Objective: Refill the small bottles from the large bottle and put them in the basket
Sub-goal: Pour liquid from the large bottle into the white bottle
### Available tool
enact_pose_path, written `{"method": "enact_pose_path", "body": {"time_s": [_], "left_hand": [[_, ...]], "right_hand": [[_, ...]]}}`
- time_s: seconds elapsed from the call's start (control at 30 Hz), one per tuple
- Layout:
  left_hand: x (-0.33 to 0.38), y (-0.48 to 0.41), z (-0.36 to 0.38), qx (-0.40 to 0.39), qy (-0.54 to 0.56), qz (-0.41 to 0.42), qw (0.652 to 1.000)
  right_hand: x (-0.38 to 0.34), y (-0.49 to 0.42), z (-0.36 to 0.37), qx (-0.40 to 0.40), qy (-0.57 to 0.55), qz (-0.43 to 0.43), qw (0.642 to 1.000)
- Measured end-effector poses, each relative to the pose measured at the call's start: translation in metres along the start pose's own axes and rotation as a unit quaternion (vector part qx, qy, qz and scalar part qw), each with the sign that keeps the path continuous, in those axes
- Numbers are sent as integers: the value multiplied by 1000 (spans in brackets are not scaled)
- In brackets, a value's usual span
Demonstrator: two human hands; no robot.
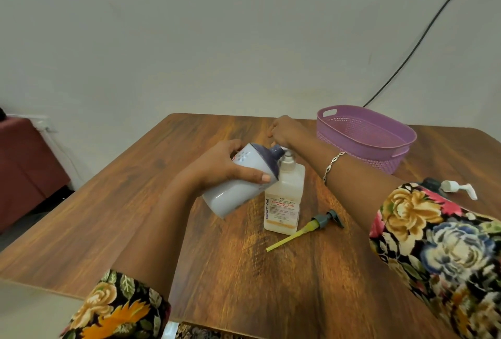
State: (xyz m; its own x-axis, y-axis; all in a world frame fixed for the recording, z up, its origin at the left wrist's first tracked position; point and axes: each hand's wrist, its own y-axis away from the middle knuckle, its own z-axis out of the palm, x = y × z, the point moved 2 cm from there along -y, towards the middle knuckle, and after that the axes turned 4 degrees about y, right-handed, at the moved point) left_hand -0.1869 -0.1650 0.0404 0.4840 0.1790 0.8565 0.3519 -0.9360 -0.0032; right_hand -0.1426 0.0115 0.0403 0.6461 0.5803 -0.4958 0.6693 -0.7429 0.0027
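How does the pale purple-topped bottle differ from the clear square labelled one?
The pale bottle with the dark purple top is tilted, gripped in the left hand; the clear square bottle stands upright on the wooden table. The pale one is opaque and rounded; the clear one is see-through, flat-sided and labelled. Both necks are uncapped.

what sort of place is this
Likely a plain room in a home or small office: wooden table, bare wall with a black cable, purple plastic basket.

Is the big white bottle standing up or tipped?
Tipped: the left hand grips the big bottle above the table, neck slanted toward the small bottle.
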Motion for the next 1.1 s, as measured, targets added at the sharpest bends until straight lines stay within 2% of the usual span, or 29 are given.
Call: {"method": "enact_pose_path", "body": {"time_s": [0.13,0.3,0.5,0.73,1.1], "left_hand": [[5,0,-4,13,4,5,1000],[7,-2,-2,17,-4,4,1000],[0,-2,1,13,15,-8,1000],[10,-3,-6,14,2,7,1000],[-1,-2,1,-2,8,-8,1000]], "right_hand": [[-11,0,-12,36,-26,-18,999],[-2,-1,-8,21,-35,2,999],[1,4,-1,14,35,4,999],[-13,4,-19,92,-30,-26,995],[-1,11,-3,97,22,-13,995]]}}
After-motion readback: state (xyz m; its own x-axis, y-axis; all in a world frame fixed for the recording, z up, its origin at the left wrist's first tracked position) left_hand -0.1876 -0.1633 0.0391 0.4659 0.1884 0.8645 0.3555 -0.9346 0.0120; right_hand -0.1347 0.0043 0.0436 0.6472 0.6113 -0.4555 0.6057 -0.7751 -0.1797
